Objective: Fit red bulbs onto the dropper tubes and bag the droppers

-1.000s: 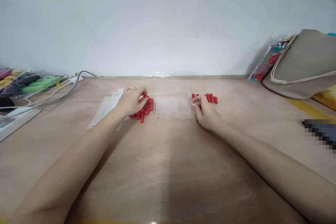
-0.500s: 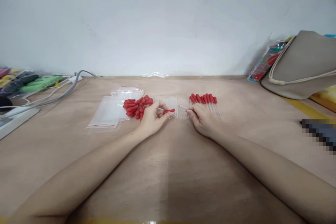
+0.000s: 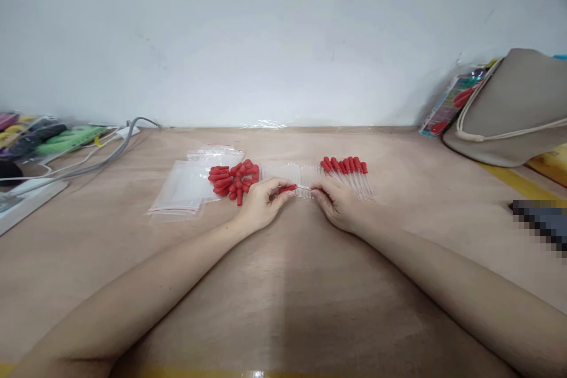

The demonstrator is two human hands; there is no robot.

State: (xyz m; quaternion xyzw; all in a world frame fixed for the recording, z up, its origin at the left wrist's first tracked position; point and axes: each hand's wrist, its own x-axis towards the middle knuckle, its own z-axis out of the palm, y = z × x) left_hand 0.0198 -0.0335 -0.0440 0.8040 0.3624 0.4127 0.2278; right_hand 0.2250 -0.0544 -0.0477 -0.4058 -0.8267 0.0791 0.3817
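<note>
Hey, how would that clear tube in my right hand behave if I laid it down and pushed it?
The clear tube looks slim and rounded, so it may well roll. Its straight visible length suggests it's probably stiff, and its thinness hints at little weight.

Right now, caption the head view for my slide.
Left hand holds a red bulb end to end with a clear tube in the right hand.

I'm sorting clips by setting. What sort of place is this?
Probably a worktable against a plain wall, at home or in a small workshop; I cannot tell which. Signs: heaped red caps, clear bags and a row of thin clear tubes.
</note>
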